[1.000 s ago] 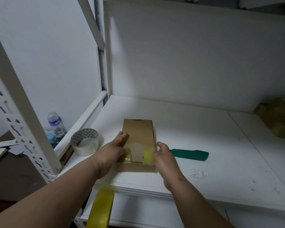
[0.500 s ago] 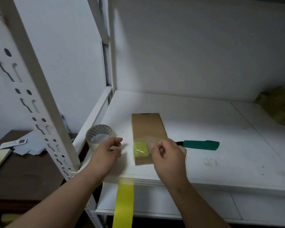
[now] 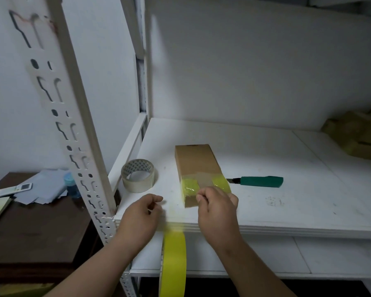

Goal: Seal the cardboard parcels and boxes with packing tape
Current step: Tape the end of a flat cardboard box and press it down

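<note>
Parcel [image 3: 198, 168] is lying flat on the white shelf [image 3: 287, 189], near the front edge, closer to the left front corner than the right. Two patches of yellow tape are already sitting across its near end, a bare strip of cardboard showing between them.

Right hand [image 3: 217, 207] is hovering at the parcel's near end, fingers [image 3: 201, 197] curled in a pinch. Can't tell whether they're gripping a clear film, a tape tail or nothing. Left hand [image 3: 142, 213] is sitting just left of the parcel at the front edge, fingers loosely curled, seemingly holding nothing.

Yellow tape roll [image 3: 173, 262] is hanging below the front edge between the two wrists. Can't see what's holding it; a faint yellow smear is running up over the edge, so probably its own strip.

Risks as I'm reading it:
- Roll is dangling on adhesive alone: its weight could peel the strip off, or drag the light parcel toward the edge and over.
- Nothing is pinning the parcel down, so any pull on tape will be sliding it.
- Bare gap between patches may be leaving the flap unsealed.
- Green-handled utility knife [image 3: 257, 181] is lying just right of the parcel, blade tip pointing at it, close to the right hand. A blind reach could catch the blade.
- Clear tape roll [image 3: 137, 175] is standing near the left edge, easy to knock off.
</note>
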`<control>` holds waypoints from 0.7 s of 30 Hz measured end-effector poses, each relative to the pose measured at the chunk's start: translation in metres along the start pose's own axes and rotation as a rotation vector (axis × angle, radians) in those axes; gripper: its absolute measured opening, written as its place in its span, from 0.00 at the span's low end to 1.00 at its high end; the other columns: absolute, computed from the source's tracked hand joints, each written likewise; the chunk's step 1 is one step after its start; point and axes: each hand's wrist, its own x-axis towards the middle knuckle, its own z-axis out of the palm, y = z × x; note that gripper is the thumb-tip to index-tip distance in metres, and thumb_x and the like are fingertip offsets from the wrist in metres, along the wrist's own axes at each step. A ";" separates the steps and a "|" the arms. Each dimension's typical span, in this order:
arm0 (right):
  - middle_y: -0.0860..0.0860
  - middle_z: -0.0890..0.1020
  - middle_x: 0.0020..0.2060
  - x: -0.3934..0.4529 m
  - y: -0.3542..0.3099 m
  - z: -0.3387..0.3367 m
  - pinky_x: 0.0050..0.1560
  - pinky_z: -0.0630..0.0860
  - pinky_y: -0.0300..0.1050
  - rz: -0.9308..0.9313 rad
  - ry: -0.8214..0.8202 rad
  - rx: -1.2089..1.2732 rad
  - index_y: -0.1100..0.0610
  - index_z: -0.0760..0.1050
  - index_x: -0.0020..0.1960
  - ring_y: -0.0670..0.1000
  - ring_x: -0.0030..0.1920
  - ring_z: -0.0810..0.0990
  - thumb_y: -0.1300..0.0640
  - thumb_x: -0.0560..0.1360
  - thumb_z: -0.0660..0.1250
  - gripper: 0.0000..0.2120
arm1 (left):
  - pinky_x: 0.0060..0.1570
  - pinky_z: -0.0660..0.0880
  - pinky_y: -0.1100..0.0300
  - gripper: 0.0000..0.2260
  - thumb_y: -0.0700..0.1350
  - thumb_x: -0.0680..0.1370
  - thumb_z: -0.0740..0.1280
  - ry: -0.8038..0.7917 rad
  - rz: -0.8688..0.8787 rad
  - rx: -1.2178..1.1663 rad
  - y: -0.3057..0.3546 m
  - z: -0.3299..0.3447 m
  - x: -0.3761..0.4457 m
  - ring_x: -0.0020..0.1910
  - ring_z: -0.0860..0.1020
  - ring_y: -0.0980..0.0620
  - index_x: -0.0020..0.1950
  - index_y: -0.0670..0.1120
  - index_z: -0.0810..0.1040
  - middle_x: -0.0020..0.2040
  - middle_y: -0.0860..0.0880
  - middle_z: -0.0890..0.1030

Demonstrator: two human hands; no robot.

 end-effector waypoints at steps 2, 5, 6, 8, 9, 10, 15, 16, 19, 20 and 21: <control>0.47 0.82 0.41 -0.005 -0.002 0.002 0.52 0.60 0.47 -0.005 -0.062 -0.031 0.55 0.79 0.45 0.52 0.46 0.78 0.57 0.75 0.57 0.12 | 0.39 0.75 0.59 0.08 0.43 0.79 0.65 -0.014 -0.015 0.010 -0.008 0.004 -0.007 0.36 0.79 0.53 0.45 0.55 0.79 0.36 0.52 0.81; 0.46 0.81 0.47 -0.011 -0.004 -0.001 0.56 0.58 0.44 0.023 -0.181 -0.035 0.55 0.79 0.51 0.49 0.54 0.77 0.54 0.76 0.50 0.19 | 0.41 0.78 0.53 0.06 0.43 0.77 0.67 -0.037 -0.089 -0.033 -0.018 0.010 -0.016 0.35 0.80 0.51 0.41 0.53 0.79 0.34 0.51 0.82; 0.45 0.80 0.48 -0.012 -0.003 -0.002 0.57 0.57 0.44 0.029 -0.203 -0.035 0.55 0.79 0.52 0.48 0.55 0.76 0.54 0.75 0.49 0.20 | 0.42 0.79 0.51 0.06 0.44 0.77 0.68 -0.033 -0.116 -0.060 -0.020 0.012 -0.019 0.36 0.80 0.50 0.41 0.52 0.78 0.34 0.50 0.82; 0.44 0.80 0.50 -0.016 -0.003 -0.001 0.59 0.57 0.44 0.053 -0.265 -0.040 0.53 0.78 0.55 0.47 0.55 0.75 0.53 0.75 0.46 0.22 | 0.42 0.78 0.51 0.07 0.47 0.77 0.69 -0.005 -0.152 -0.068 -0.023 0.013 -0.024 0.37 0.81 0.49 0.40 0.49 0.77 0.35 0.48 0.82; 0.43 0.80 0.48 -0.019 -0.003 -0.001 0.60 0.58 0.44 0.062 -0.287 -0.028 0.51 0.78 0.53 0.46 0.54 0.75 0.52 0.76 0.46 0.21 | 0.42 0.76 0.53 0.09 0.49 0.77 0.69 0.011 -0.174 -0.069 -0.024 0.014 -0.027 0.37 0.81 0.49 0.39 0.47 0.76 0.35 0.47 0.82; 0.42 0.79 0.45 -0.023 -0.004 0.000 0.60 0.59 0.45 0.069 -0.282 -0.010 0.49 0.77 0.49 0.45 0.50 0.75 0.50 0.77 0.47 0.19 | 0.42 0.75 0.54 0.11 0.50 0.77 0.69 0.017 -0.204 -0.082 -0.025 0.015 -0.029 0.38 0.81 0.49 0.39 0.46 0.75 0.36 0.46 0.83; 0.42 0.69 0.28 -0.034 -0.005 0.005 0.55 0.65 0.48 0.139 -0.182 0.020 0.44 0.60 0.31 0.43 0.33 0.69 0.46 0.79 0.59 0.18 | 0.39 0.69 0.56 0.15 0.54 0.78 0.67 -0.082 -0.375 -0.242 -0.019 0.020 -0.040 0.34 0.72 0.52 0.39 0.44 0.75 0.33 0.50 0.75; 0.43 0.69 0.29 -0.035 -0.004 0.006 0.55 0.66 0.49 0.158 -0.192 0.015 0.45 0.60 0.32 0.43 0.33 0.68 0.49 0.80 0.61 0.19 | 0.41 0.69 0.56 0.15 0.54 0.78 0.67 -0.107 -0.400 -0.285 -0.018 0.022 -0.041 0.35 0.71 0.52 0.39 0.45 0.76 0.33 0.51 0.74; 0.42 0.72 0.33 -0.038 -0.003 0.005 0.58 0.68 0.49 0.217 -0.276 0.006 0.46 0.63 0.34 0.43 0.38 0.71 0.54 0.81 0.62 0.17 | 0.41 0.71 0.57 0.12 0.53 0.77 0.70 -0.132 -0.429 -0.358 -0.016 0.027 -0.042 0.37 0.74 0.52 0.39 0.46 0.77 0.36 0.51 0.77; 0.42 0.73 0.35 -0.039 -0.002 0.004 0.59 0.68 0.49 0.227 -0.298 0.005 0.46 0.64 0.35 0.43 0.40 0.71 0.54 0.81 0.61 0.16 | 0.41 0.71 0.57 0.10 0.52 0.76 0.72 -0.124 -0.427 -0.362 -0.016 0.028 -0.042 0.38 0.76 0.51 0.41 0.47 0.78 0.38 0.49 0.79; 0.42 0.73 0.36 -0.040 -0.002 0.003 0.60 0.68 0.49 0.236 -0.316 0.000 0.46 0.66 0.36 0.44 0.42 0.72 0.54 0.81 0.61 0.15 | 0.41 0.72 0.57 0.08 0.50 0.75 0.73 -0.113 -0.420 -0.349 -0.016 0.030 -0.042 0.39 0.76 0.50 0.44 0.47 0.79 0.40 0.47 0.80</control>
